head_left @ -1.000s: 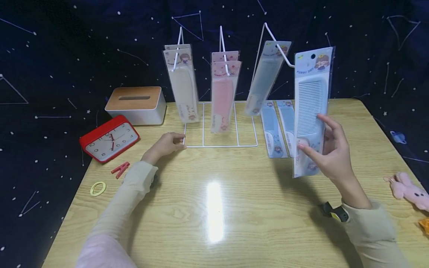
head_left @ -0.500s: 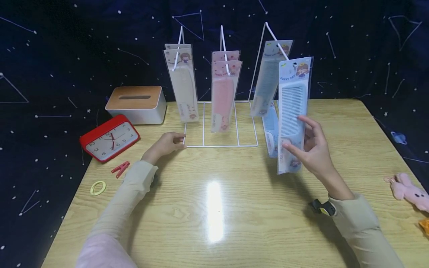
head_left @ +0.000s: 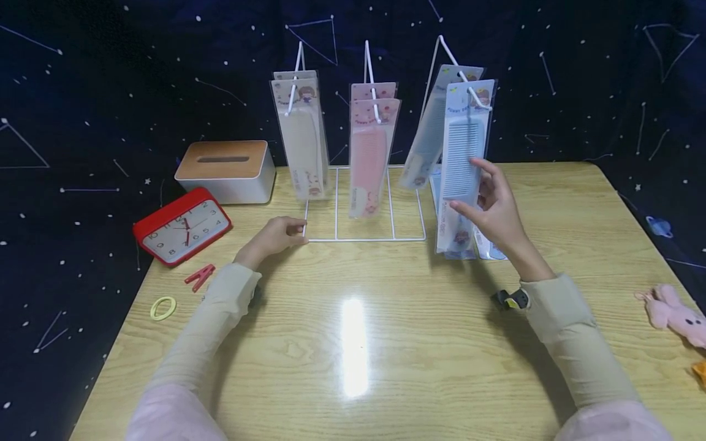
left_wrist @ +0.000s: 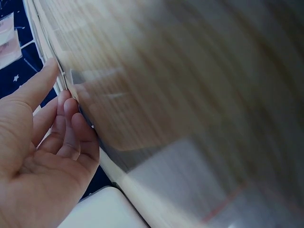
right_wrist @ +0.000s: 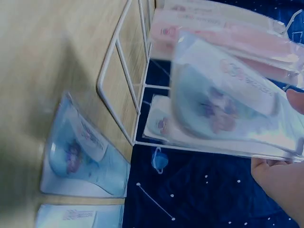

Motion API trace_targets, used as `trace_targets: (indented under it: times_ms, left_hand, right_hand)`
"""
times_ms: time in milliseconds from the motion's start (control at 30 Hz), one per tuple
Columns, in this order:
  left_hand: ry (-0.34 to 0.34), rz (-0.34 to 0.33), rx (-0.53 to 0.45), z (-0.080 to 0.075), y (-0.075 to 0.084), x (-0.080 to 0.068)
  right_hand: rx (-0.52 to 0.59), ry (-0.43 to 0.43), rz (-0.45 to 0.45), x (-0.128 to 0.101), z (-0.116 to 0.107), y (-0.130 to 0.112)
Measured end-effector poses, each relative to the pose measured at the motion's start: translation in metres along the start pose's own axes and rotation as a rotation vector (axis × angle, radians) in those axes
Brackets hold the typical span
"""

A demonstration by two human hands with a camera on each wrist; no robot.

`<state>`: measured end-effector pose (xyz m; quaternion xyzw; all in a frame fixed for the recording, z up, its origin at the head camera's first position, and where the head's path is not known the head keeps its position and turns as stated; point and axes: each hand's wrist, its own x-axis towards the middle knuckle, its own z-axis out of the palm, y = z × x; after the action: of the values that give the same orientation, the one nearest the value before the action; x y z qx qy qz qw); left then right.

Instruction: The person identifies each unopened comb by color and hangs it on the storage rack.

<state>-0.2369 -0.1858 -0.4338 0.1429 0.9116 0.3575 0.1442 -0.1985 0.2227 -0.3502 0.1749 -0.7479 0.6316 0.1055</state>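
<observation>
My right hand [head_left: 496, 214] pinches the lower half of a packaged blue comb [head_left: 462, 159], thumb on its front. The white hook's tip shows in front of the top of this pack. Behind it, tilted on the same hook, hangs another blue comb pack [head_left: 426, 144]. My left hand [head_left: 270, 241] pinches the front left corner of the white wire rack [head_left: 366, 240] at its base. On the rack's other hooks hang pink comb packs [head_left: 368, 165] and cream comb packs [head_left: 302, 147]. Two more blue packs lie flat, seen in the right wrist view, one nearer [right_wrist: 78, 156], one partly cut off [right_wrist: 78, 216].
At the left are a tissue box [head_left: 226, 177], a red clock [head_left: 184, 226], a red clip [head_left: 200, 277] and a yellow ring [head_left: 163, 308]. A pink plush toy [head_left: 675, 312] and an orange item [head_left: 700, 370] lie at the right edge. A dark starry cloth [head_left: 110, 92] hangs behind the table.
My right hand has moved left and upward with the blue comb pack, from right of the hook to where the hook's tip shows before the pack. My left hand has stayed on the rack.
</observation>
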Motion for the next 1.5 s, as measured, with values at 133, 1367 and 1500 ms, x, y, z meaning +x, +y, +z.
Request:
trace_targets:
  times_ms: [133,1367,1500]
  left_hand:
    - [0.001,-0.001,-0.001,0.000,0.000,0.000]
    - [-0.004,-0.001,0.005,-0.001,0.000,0.000]
    - [-0.009,-0.007,-0.005,-0.001,0.000,0.001]
  right_hand:
    - [-0.077,-0.039,0.033,0.016,-0.002,0.006]
    - [-0.673,-0.262,0.536,0.013,-0.074,0.103]
    - [-0.774,-0.288,0.544,0.013,-0.073,0.105]
